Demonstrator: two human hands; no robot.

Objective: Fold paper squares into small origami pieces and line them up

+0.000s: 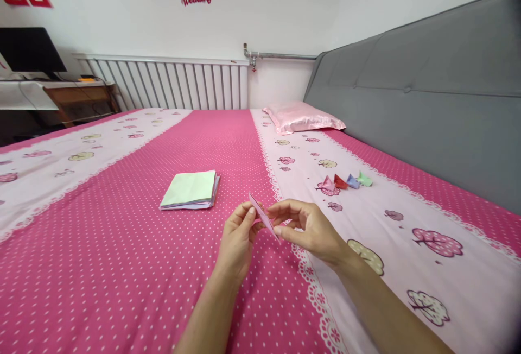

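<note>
Between my hands, above the bed, is a folded piece of pink paper (264, 218), tilted and seen nearly edge-on. My left hand (240, 232) pinches its left side, thumb on the near face. On the other side my right hand (306, 229) has its thumb and fingertips closed on the lower right end of the paper. Some of the fingers behind the paper are hidden. To the left lies a stack of square paper sheets (189, 188), pale green on top. Several small folded paper pieces, including a red one (340, 182) and a green one (365, 179), sit in a row at the right.
A pink dotted bedspread (134, 267) with pale tree-print bands covers the bed. At its far end rests a pink satin pillow (303, 117). A grey padded headboard (427, 77) rises on the right, and a white radiator (171, 82) stands behind. A desk (79, 93) holds a monitor.
</note>
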